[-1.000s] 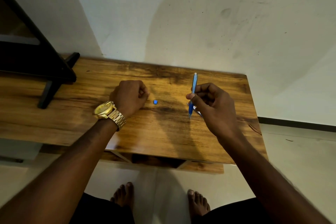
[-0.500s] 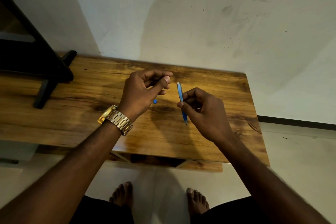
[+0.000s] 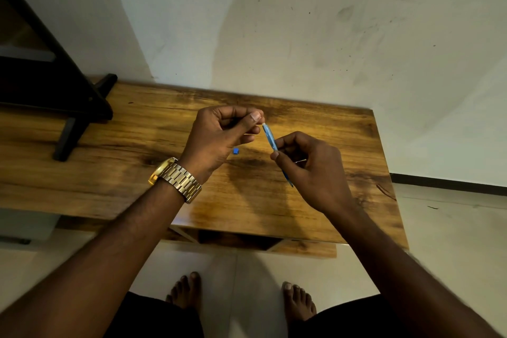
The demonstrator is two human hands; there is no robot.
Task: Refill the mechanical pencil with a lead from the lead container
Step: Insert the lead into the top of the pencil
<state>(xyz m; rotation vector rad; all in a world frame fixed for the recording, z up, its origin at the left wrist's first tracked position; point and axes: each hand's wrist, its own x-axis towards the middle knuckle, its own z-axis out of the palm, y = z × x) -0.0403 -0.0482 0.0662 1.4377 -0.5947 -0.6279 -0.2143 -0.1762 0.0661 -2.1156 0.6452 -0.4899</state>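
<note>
My right hand (image 3: 312, 173) grips a blue mechanical pencil (image 3: 269, 136) by its middle. The pencil is tilted, with its open white top end up and to the left and its tip down. My left hand (image 3: 219, 137), with a gold watch on the wrist, pinches thumb and forefinger together right at that top end. A very thin lead seems to be held in the pinch, but it is barely visible. A small blue cap (image 3: 236, 150) lies on the wooden table (image 3: 123, 173) between my hands. A thin pale object (image 3: 300, 161) peeks out of my right palm.
A black stand with angled legs (image 3: 71, 123) sits on the table's far left. The table backs onto a white wall, and its right edge (image 3: 389, 173) is close to my right hand. My bare feet (image 3: 241, 296) are on the tiled floor below.
My left hand rose from a fist on the table and moved right to pinch at the pencil's top. My right hand tilted the pencil's top leftward to meet it.
</note>
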